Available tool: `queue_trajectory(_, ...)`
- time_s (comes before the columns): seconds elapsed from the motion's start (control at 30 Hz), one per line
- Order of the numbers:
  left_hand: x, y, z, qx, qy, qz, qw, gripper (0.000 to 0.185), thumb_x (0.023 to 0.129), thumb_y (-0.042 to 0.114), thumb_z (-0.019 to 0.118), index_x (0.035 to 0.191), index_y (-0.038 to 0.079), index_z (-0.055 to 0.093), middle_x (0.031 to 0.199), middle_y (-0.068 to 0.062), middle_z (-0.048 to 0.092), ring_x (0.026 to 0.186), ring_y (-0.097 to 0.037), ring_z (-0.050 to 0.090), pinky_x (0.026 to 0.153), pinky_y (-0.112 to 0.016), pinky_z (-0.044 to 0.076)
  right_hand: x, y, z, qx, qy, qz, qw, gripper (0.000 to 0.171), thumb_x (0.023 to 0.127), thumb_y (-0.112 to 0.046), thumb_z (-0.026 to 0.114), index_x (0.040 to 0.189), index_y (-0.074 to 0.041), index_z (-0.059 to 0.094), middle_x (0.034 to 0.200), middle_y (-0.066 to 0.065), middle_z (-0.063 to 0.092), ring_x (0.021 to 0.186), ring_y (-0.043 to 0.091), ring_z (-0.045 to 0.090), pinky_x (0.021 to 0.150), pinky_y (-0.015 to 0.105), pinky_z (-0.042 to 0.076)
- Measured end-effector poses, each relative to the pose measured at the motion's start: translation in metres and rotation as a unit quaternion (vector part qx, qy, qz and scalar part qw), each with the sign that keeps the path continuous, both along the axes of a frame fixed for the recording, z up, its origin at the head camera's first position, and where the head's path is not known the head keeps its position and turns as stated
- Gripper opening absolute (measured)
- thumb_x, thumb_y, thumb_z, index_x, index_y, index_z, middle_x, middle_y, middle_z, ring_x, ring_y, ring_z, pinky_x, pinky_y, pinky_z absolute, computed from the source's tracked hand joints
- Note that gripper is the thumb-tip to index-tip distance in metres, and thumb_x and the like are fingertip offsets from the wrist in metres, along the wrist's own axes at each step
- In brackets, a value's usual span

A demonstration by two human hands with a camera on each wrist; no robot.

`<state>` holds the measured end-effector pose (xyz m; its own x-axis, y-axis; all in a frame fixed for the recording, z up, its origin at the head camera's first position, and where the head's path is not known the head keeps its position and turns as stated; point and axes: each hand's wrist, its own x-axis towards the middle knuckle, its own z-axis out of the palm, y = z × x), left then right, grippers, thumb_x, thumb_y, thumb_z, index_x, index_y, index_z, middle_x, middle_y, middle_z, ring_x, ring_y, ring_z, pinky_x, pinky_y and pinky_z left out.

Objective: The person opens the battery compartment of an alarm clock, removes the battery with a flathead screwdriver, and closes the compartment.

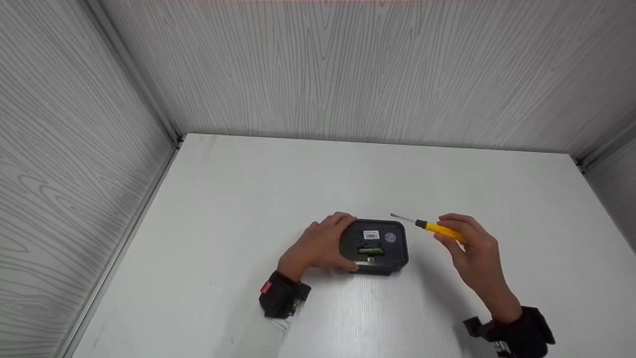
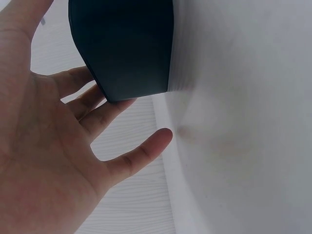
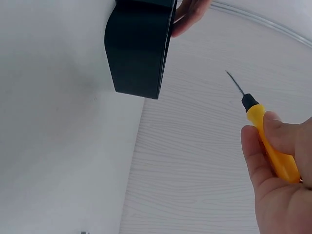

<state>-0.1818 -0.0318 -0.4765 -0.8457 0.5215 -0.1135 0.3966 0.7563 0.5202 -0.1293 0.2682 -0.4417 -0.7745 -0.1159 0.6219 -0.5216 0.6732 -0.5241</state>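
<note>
A black box-shaped device (image 1: 349,244) stands on the white table, its back turned up. That back carries a white barcode label, a round purple sticker and a small open compartment with a green battery (image 1: 370,250) in it. My left hand (image 1: 323,244) grips the device's left end, thumb at the near edge and fingers at the far edge; in the left wrist view, fingertips (image 2: 105,117) touch the dark casing (image 2: 124,48). Off to the right, my right hand (image 1: 474,248) pinches a yellow-handled screwdriver (image 1: 442,230). Its metal tip points left, above and apart from the device.
The white tabletop (image 1: 238,199) spreads around both hands. Wood-grain panels close it in, with a back wall (image 1: 323,69), a left wall (image 1: 64,149) and a right wall (image 1: 616,189). Dark straps (image 1: 281,296) wrap both wrists.
</note>
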Motion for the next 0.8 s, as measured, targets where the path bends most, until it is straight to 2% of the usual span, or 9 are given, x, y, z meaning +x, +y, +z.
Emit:
queue_trajectory(0.17, -0.0010, -0.0009, 0.0000, -0.001, -0.002, 0.003, 1.0000, 0.098, 0.067, 0.056, 0.080, 0.149, 0.026, 0.035, 0.148, 0.006, 0.040, 0.128, -0.014, 0.046, 0.102, -0.041, 0.040, 0.0015, 0.0015, -0.0005, 0.018, -0.019, -0.026, 0.999, 0.027, 0.081, 0.007, 0.071, 0.107, 0.002, 0.066, 0.094, 0.011, 0.070, 0.080, 0.007, 0.058, 0.081, 0.000, 0.042)
queue_trajectory(0.33, -0.0021, -0.0006, 0.0012, 0.001, 0.004, 0.002, 1.0000, 0.098, 0.066, 0.056, 0.081, 0.149, 0.026, 0.036, 0.147, 0.006, 0.041, 0.128, -0.014, 0.046, 0.102, -0.041, 0.040, 0.0025, 0.0020, -0.0024, 0.029, -0.028, -0.049, 0.998, 0.031, 0.085, 0.006, 0.066, 0.116, 0.001, 0.068, 0.093, 0.013, 0.068, 0.079, 0.009, 0.060, 0.076, -0.003, 0.041)
queue_trajectory(0.6, -0.0018, -0.0017, 0.0010, 0.004, -0.002, 0.000, 1.0000, 0.100, 0.066, 0.056, 0.081, 0.149, 0.025, 0.036, 0.148, 0.005, 0.040, 0.129, -0.013, 0.045, 0.103, -0.041, 0.039, 0.0038, 0.0034, -0.0039, 0.036, -0.024, -0.074, 0.996, 0.024, 0.080, 0.007, 0.069, 0.104, 0.002, 0.071, 0.093, 0.018, 0.071, 0.078, 0.029, 0.068, 0.081, -0.005, 0.035)
queue_trajectory(0.8, -0.0009, -0.0014, -0.0004, 0.007, -0.001, 0.000, 1.0000, 0.100, 0.066, 0.056, 0.081, 0.149, 0.025, 0.035, 0.148, 0.006, 0.040, 0.130, -0.013, 0.045, 0.102, -0.040, 0.039, 0.0057, 0.0065, -0.0069, 0.033, -0.035, -0.087, 0.995, 0.024, 0.077, 0.007, 0.074, 0.100, 0.001, 0.072, 0.093, 0.019, 0.072, 0.083, 0.033, 0.068, 0.085, -0.005, 0.031)
